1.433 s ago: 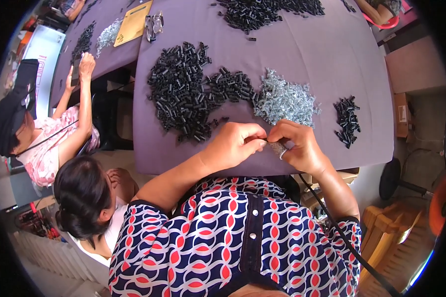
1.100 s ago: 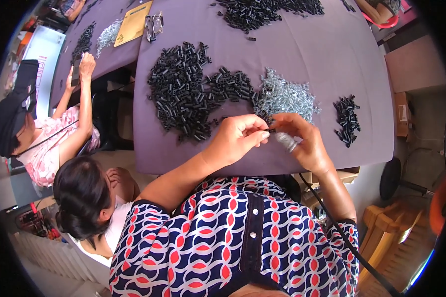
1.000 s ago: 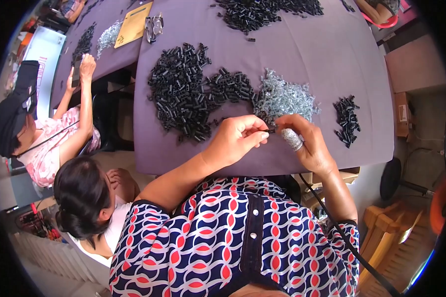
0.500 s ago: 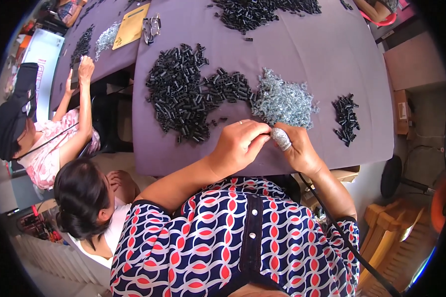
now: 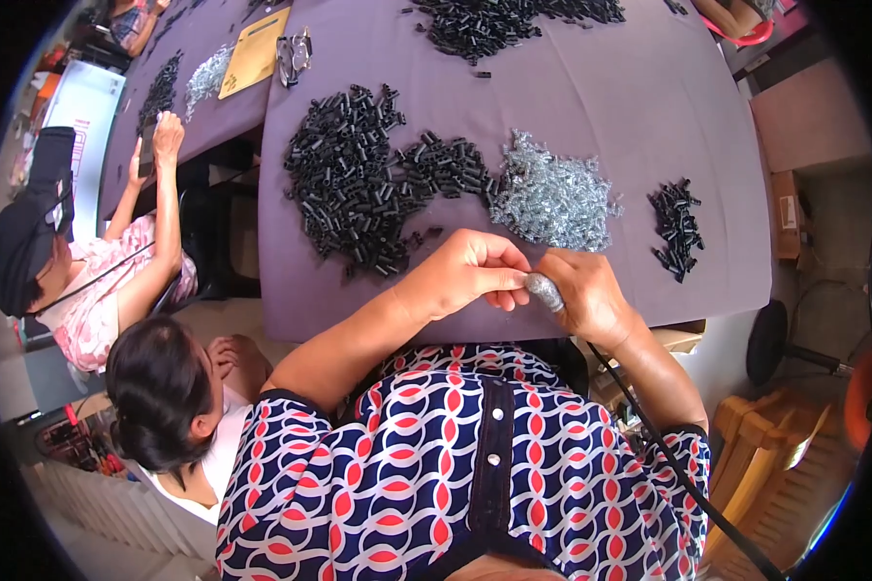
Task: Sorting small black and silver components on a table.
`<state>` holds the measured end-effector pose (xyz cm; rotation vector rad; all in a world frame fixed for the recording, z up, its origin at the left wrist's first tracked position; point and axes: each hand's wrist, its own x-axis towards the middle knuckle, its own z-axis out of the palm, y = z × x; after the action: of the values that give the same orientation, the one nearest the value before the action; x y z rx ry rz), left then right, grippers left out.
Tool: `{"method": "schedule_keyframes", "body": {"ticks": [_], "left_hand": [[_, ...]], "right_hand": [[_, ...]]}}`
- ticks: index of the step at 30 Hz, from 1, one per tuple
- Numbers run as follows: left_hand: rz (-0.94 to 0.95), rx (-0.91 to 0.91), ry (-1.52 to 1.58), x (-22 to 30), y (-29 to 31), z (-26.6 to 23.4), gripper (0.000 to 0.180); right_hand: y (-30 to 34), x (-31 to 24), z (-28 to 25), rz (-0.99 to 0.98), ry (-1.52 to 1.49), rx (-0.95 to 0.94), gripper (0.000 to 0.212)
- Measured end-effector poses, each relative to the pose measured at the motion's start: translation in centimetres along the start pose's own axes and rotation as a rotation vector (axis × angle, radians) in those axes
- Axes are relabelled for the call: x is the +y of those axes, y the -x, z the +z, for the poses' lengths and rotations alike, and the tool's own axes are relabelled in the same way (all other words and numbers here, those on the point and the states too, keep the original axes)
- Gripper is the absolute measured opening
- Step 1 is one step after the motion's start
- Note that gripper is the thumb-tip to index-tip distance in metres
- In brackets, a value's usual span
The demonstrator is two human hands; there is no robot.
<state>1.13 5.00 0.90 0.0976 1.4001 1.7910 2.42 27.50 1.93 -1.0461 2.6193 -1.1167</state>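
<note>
My left hand (image 5: 465, 274) and my right hand (image 5: 588, 298) meet near the front edge of the table, just in front of a pile of small clear or silvery pieces (image 5: 555, 192). Thumb and fingers of the left one are pinched together close to the right thumb, which wears a silver wrapping (image 5: 545, 290). The right fingers are curled in and partly hidden. Whatever lies between the fingertips is too small or covered to make out. To the left spreads a big heap of short black tubes (image 5: 344, 179); a smaller group of black pieces (image 5: 677, 229) lies at the right.
Purple-grey cloth (image 5: 639, 107) covers the table. More black tubes (image 5: 480, 34) lie at the far side. Glasses (image 5: 294, 58) and a yellow envelope (image 5: 254, 53) are at the far left. Two people sit to my left, one holding a phone (image 5: 146, 155). A dark cable (image 5: 649, 426) hangs by my right arm.
My left fingers have curled in more and dropped slightly toward the table edge. The right hand has turned a little, tilting its wrapped thumb downward. The piles look the same.
</note>
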Motion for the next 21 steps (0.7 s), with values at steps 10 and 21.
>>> {"method": "schedule_keyframes", "body": {"ticks": [10,21], "left_hand": [[0.147,0.306,0.237,-0.1,0.0,1.9,0.014],[0.070,0.154,0.454,-0.3,-0.1,1.8,0.014]], "right_hand": [[-1.4,-0.7,-0.7,0.010,0.191,0.248,0.046],[-1.9,-0.3,1.1,-0.002,0.145,0.284,0.039]]}}
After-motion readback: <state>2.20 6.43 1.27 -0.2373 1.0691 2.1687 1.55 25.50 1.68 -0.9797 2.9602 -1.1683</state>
